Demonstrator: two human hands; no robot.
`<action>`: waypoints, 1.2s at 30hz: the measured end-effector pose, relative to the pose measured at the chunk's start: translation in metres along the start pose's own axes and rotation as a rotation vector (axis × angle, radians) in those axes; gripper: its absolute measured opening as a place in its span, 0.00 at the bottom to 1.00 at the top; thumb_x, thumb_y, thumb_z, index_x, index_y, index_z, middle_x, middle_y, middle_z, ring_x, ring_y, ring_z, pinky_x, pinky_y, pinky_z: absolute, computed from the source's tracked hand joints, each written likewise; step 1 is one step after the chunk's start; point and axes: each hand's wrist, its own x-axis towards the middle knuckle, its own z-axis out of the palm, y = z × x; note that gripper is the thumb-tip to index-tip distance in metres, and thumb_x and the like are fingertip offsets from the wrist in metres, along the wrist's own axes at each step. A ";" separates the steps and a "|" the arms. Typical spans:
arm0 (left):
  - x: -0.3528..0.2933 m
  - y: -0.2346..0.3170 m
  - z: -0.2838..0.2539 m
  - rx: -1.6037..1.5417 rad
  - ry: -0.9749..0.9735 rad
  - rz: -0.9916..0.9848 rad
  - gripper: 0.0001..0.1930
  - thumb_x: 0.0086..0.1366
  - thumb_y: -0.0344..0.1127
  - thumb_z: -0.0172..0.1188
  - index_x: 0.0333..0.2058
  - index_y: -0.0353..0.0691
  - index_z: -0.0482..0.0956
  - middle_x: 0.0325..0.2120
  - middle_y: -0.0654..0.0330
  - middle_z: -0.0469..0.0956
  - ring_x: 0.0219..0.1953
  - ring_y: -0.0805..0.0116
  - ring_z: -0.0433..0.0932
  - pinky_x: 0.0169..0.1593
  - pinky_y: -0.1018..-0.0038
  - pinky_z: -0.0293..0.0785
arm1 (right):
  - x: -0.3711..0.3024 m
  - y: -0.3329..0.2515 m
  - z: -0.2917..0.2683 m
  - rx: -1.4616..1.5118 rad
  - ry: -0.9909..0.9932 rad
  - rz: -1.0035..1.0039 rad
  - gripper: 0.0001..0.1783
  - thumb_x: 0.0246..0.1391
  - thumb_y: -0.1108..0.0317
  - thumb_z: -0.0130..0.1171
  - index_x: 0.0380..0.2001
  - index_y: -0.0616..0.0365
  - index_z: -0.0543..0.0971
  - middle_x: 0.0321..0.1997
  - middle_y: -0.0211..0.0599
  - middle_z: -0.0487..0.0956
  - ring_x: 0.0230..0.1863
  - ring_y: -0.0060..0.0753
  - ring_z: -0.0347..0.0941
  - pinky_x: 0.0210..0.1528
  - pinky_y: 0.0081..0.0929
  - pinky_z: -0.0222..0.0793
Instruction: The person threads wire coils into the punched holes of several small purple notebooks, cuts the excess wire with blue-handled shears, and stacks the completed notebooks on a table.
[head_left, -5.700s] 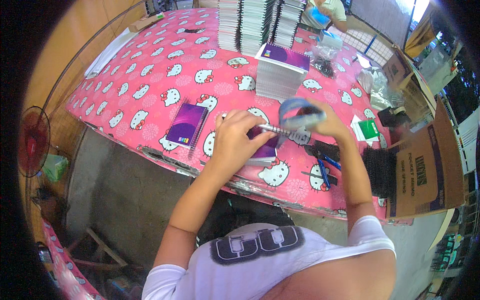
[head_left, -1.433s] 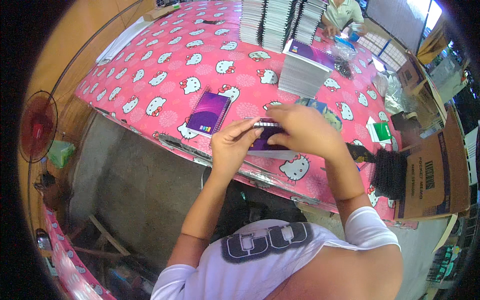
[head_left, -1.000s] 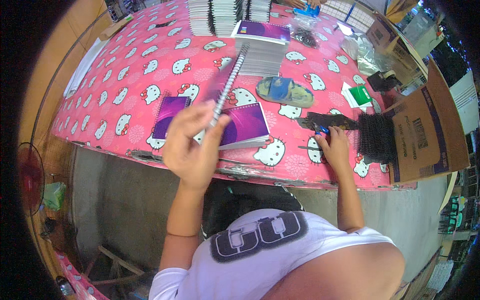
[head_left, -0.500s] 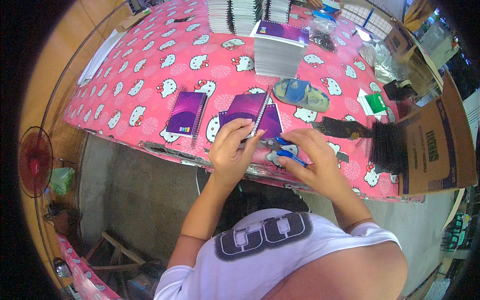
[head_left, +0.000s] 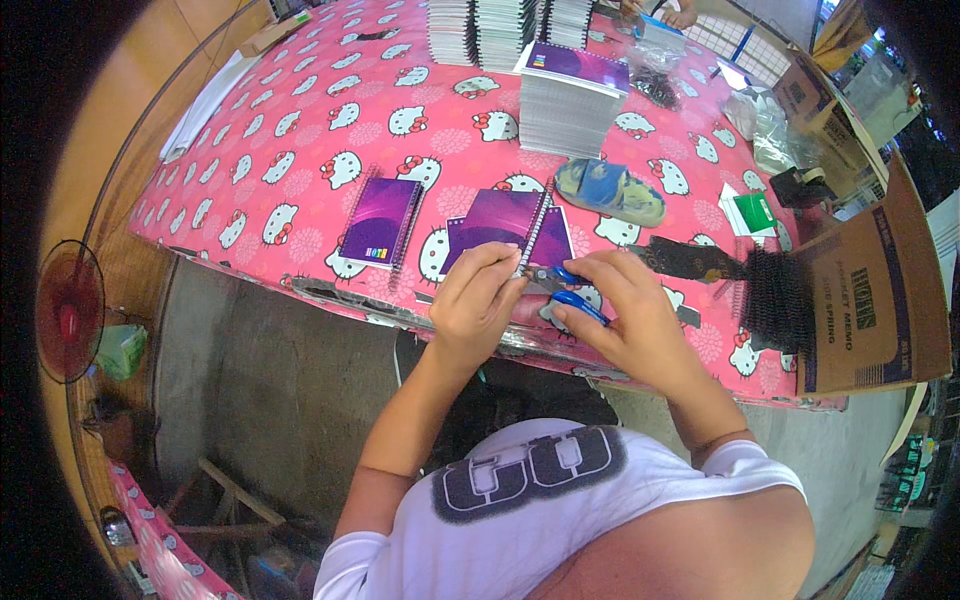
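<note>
My left hand [head_left: 480, 298] pinches the lower end of a small purple notebook [head_left: 503, 214], its fingers covering that corner. A wire coil [head_left: 538, 222] runs along the notebook's right edge. My right hand [head_left: 640, 318] grips blue-handled pliers [head_left: 580, 306], whose metal jaws point left at the coil's near end by my left fingertips. Whether the jaws touch the wire is hidden. More purple covers [head_left: 557, 238] lie flat beneath the notebook. To the left rests a spiral-bound purple notebook [head_left: 376, 222].
A tall stack of notebooks [head_left: 570, 115] stands beyond, with bound stacks [head_left: 500, 35] behind it. A blue slipper [head_left: 610, 190] lies nearby. Black coils [head_left: 778, 300] spill beside a cardboard box [head_left: 865, 300] at right. Another person's hand [head_left: 680, 14] shows at the far edge.
The pliers have moved slightly up and left, closer to the coil's near end and my left fingertips. The view has shifted a little. Both hands keep their holds.
</note>
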 end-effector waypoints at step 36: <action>0.083 -0.172 -0.071 0.716 -0.686 -0.087 0.23 0.57 0.59 0.54 0.42 0.49 0.80 0.48 0.60 0.75 0.56 0.60 0.67 0.57 0.35 0.45 | 0.069 -0.015 0.068 -0.239 -0.211 -0.463 0.20 0.38 0.68 0.65 0.41 0.51 0.79 0.49 0.45 0.70 0.50 0.46 0.69 0.47 0.39 0.68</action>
